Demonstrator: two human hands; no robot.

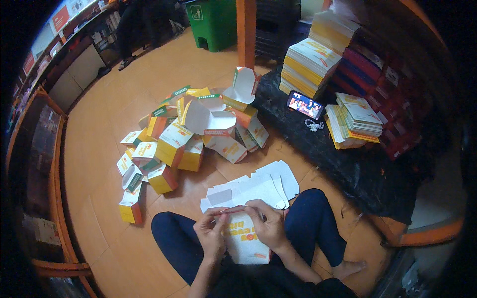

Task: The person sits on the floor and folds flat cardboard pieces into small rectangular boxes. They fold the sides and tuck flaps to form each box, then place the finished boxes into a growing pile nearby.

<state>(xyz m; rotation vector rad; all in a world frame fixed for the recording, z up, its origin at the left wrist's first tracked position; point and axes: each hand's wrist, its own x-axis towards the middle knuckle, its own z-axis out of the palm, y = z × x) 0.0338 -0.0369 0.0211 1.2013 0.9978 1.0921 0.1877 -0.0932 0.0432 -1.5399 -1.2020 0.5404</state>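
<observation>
- 1 carton (247,248) between the knees, just above the lap: thin card, white printed face, yellow lettering.
- 2 hands: left hand (212,233) and right hand (271,226) both pinching its folded top edge, thumbs nearest the body.
- Flat blanks (278,181): several, overlapping, count unclear; smooth white card, cut tabs, on floor (94,208) beyond the hands.
- Formed boxes (174,141): roughly two dozen, heaped, many hidden; boxy, white/yellow/orange/green, some lids open, pale insides showing.
- Carton stacks: at least 2, one tall (310,64), one short (358,116), right side.
- 1 phone (304,105), lit, on wrinkled black plastic sheet (362,171).
- 1 green bin (213,25), hard plastic; contents out of sight.
</observation>
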